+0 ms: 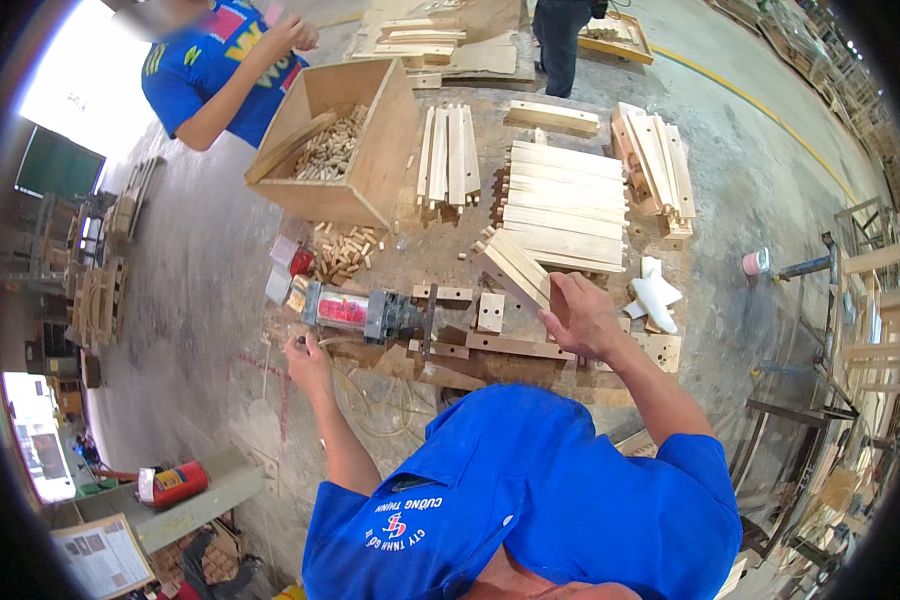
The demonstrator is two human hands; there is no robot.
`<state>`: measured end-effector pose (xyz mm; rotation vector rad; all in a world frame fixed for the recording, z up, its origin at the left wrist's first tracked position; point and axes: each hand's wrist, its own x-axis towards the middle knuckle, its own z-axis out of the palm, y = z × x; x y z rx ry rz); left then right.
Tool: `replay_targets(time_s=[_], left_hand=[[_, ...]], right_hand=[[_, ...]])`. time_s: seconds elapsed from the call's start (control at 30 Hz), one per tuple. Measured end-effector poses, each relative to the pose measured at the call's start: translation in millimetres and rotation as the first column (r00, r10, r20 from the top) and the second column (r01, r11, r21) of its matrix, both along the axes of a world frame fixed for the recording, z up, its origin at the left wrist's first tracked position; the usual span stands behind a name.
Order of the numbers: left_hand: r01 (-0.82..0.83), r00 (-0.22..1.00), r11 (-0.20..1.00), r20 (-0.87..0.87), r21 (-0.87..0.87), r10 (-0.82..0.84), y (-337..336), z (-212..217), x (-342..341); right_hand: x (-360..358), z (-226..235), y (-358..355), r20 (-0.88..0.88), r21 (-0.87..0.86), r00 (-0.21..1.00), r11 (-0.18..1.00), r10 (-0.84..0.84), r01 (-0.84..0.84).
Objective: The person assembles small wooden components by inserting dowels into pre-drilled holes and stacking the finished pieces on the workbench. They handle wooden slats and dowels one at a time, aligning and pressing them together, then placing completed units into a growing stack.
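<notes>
My right hand (586,318) grips the near end of a few pale wooden slats (513,266), held side by side and tilted over the workbench (425,250). Dowel pegs stick out at their far end. Closed beside the left end of an air cylinder clamp (342,308), my left hand (310,366) pinches something small and dark that I cannot make out. The clamp points right, toward a wooden block (490,312) and a drilled wooden rail (518,346) fixed on the bench. Loose dowels (344,250) lie heaped behind the clamp.
A large wooden box (378,150) of dowels stands back left, with a co-worker's arm (235,95) behind it. Slats lie in a wide stack (565,205) and smaller piles (448,155). A white star-shaped piece (654,294) sits at right. Another person (557,40) stands beyond.
</notes>
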<state>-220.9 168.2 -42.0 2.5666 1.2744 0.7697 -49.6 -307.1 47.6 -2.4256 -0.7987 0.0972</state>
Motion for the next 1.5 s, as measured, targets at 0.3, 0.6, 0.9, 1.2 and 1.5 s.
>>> replay_targets(time_s=[0.3,0.6,0.9,1.2,1.5], left_hand=[[-0.021,0.99,0.951,0.125,-0.308,0.062,-32,46,17],[0.547,0.597,-0.217,0.559,-0.809,-0.575,-134,105,119],[0.028,0.667,-0.788,0.599,-0.614,-0.443,-210,54,137],[0.38,0.672,-0.623,0.667,-0.684,-0.322,-274,49,143],[0.414,0.477,-0.524,0.668,-0.744,-0.571,-303,50,171]], right_hand=[[16,7,-26,0.081,0.035,0.98,0.984,-0.179,0.177],[32,62,-13,0.3,-0.358,0.662,0.724,0.687,-0.589],[36,80,-11,0.479,-0.301,0.62,0.78,0.622,-0.549],[-10,-6,-5,-0.704,0.472,0.684,0.593,-0.192,0.652],[36,-18,-21,-0.506,0.464,0.78,0.647,-0.368,0.605]])
